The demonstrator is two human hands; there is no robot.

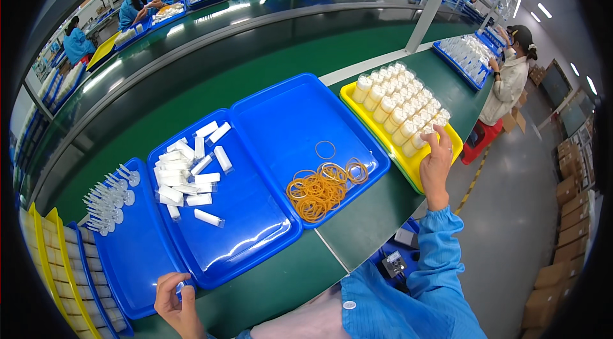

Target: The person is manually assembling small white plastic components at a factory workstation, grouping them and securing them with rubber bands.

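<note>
At the yellow tray (pixel 409 177) on the right, my right hand (pixel 438 165) curls its thumb and forefinger over a white cylinder at the near corner of the upright white cylinders (pixel 402 106). These stand in close rows, each in a clear sleeve. Low on the left, my left hand (pixel 174 306) is bent in a loose pinch beside the near edge of the left blue tray (pixel 137 275). A small clear piece (pixel 181 286) shows at its fingertips, its kind too small to make out. Clear stemmed plastic parts (pixel 110 201) stand at that tray's far end.
White cylinders in clear sleeves (pixel 185 169) lie loose in the middle blue tray (pixel 239 246). Orange rubber bands (pixel 318 192) fill the near part of another blue tray (pixel 274 115). Stacked trays (pixel 67 269) stand far left. A green conveyor (pixel 268 58) runs beyond; co-workers sit nearby.
</note>
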